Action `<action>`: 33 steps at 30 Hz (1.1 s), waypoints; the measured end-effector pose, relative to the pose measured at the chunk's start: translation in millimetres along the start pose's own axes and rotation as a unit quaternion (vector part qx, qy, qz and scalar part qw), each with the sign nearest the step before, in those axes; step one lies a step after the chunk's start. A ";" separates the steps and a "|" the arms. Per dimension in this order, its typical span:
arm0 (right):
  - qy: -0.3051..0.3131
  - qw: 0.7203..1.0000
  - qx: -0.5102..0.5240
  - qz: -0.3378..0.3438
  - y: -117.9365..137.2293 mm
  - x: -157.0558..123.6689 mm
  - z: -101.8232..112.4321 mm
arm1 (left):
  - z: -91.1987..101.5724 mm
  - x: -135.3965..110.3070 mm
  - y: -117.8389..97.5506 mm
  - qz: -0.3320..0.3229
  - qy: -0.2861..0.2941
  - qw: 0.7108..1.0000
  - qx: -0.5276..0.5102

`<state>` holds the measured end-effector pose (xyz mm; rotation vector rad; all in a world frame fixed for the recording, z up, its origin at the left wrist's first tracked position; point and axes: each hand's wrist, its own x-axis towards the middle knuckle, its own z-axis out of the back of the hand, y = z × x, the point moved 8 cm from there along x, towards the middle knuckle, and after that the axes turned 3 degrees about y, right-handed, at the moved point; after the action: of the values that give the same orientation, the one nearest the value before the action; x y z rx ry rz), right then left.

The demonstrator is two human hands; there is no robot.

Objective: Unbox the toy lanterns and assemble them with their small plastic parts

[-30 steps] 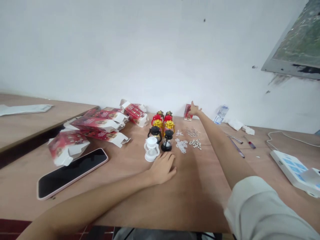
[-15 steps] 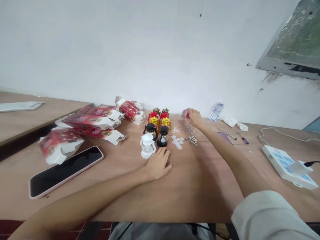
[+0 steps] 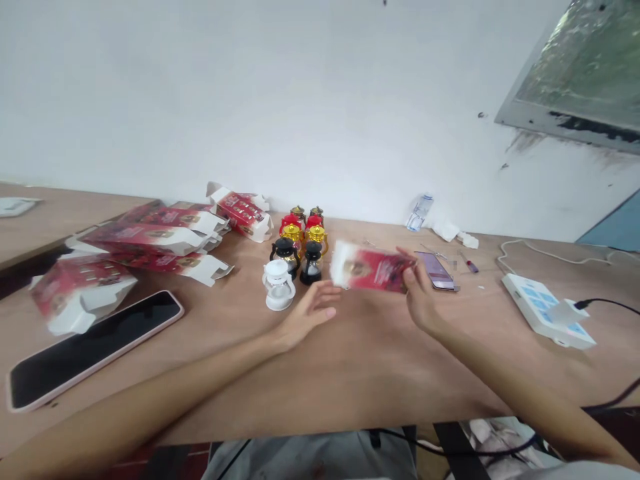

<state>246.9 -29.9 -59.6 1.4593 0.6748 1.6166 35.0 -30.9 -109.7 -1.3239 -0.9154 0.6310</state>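
My right hand (image 3: pixel 421 293) grips one end of a red printed carton (image 3: pixel 375 268), holding it above the table; the carton is blurred, with its white end to the left. Just short of that white end, my left hand (image 3: pixel 313 310) is open, fingers stretched out and nothing held. Left of it stands a white mini lantern (image 3: pixel 279 285). Behind are two rows of small lanterns: black ones (image 3: pixel 312 262), gold ones (image 3: pixel 317 235), red ones (image 3: pixel 315 220) and bronze-topped ones at the back. The carton hides most of the small loose parts on the table.
Several red cartons (image 3: pixel 150 238) lie heaped at the left, beside a phone with a pink edge (image 3: pixel 95 350). Another phone (image 3: pixel 437 271), a screwdriver (image 3: pixel 470 263) and crumpled white paper (image 3: pixel 445 228) lie at the right. Nearer stands a white power strip (image 3: pixel 540 307) with a cable.
My right hand has brought the red carton from the back of the table towards me. My left hand has lifted and turned beside the lanterns. The right phone's screen now shows lit.
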 end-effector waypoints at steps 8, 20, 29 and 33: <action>0.090 0.995 -0.029 -0.035 -9.1 -40.4 -47.3 | -0.7 -26.3 8.0 0.110 -0.122 0.980 -0.107; 0.151 0.987 0.029 -0.044 -5.6 -31.1 -41.1 | 8.1 -24.4 16.1 0.108 -0.140 0.975 -0.134; 0.125 0.991 -0.048 0.012 -11.0 -31.4 -39.9 | 9.4 -23.6 18.5 0.111 -0.145 0.974 -0.131; 0.111 0.992 -0.064 0.013 -12.7 -31.9 -37.5 | 12.0 -24.3 20.0 0.107 -0.152 0.975 -0.118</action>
<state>212.4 -45.4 -93.7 1.2117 0.6645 1.8251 14.4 -41.4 -134.2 -1.5803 -1.1310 0.9326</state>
